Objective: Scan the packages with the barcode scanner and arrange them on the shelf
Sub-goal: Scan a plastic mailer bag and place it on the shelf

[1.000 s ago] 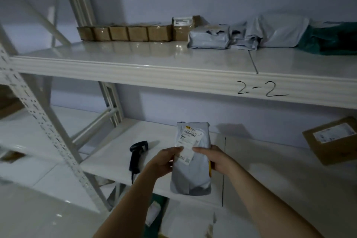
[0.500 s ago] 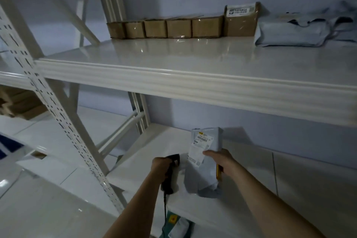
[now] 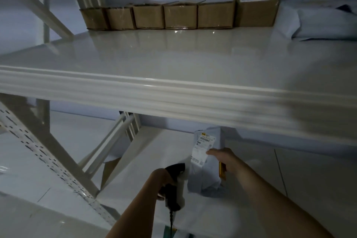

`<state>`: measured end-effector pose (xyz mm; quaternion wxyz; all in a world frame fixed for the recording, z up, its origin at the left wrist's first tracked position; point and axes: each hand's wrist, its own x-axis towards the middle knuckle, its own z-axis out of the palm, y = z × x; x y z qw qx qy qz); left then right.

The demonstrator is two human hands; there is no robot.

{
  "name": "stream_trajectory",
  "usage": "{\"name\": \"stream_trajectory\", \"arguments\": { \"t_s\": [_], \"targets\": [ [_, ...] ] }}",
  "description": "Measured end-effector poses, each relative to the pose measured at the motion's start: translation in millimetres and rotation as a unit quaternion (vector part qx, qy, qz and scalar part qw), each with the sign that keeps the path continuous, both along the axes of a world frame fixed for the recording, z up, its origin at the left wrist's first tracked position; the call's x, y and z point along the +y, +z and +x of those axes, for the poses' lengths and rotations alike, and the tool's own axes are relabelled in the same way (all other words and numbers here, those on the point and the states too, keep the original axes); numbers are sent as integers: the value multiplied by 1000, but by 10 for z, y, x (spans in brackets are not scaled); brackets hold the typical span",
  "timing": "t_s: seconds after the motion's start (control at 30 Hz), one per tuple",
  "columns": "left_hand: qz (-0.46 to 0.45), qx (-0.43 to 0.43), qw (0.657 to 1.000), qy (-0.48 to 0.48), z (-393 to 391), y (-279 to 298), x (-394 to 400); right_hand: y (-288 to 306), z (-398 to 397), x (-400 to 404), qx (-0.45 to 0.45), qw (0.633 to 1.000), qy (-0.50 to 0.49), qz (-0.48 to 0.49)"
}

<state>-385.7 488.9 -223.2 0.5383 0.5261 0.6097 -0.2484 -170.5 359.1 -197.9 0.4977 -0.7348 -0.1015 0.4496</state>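
Note:
A grey plastic mailer package [image 3: 205, 177] with a white barcode label stands upright on the lower shelf [image 3: 139, 189]. My right hand [image 3: 224, 157] grips its upper right side, thumb on the label. My left hand [image 3: 162, 181] is closed around the handle of the black barcode scanner [image 3: 174, 183], just left of the package, with the scanner head pointing toward it. The scanner's cable hangs down past the shelf edge.
The upper shelf [image 3: 173, 58] juts out at chest height above my hands. A row of several small cardboard boxes [image 3: 179, 16] lines its back, with grey mailer bags [image 3: 318, 23] at the right. A perforated white upright [image 3: 50, 162] stands at the left.
My left hand let go of the package, reached left to the scanner on the lower shelf and lifted it. The view moved closer and leftward; the package stays upright in my right hand.

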Motion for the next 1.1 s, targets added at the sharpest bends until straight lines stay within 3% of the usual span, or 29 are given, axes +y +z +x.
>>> {"name": "stream_trajectory", "arguments": {
  "t_s": [0.17, 0.6, 0.83, 1.1],
  "targets": [
    [25, -55, 997, -41, 14, 85, 32, 21, -115, -105, -9, 998, -58, 13],
    [48, -320, 946, 29, -445, 408, 248, 240, -934, -307, -85, 974, -209, 36],
    [59, -391, 918, 7, -530, 793, 115, 329, -1231, -467, -72, 976, -191, 69],
    [142, -421, 894, -59, -357, 1325, -121, 616, -1156, -638, -150, 979, -120, 62]
  ]
}}
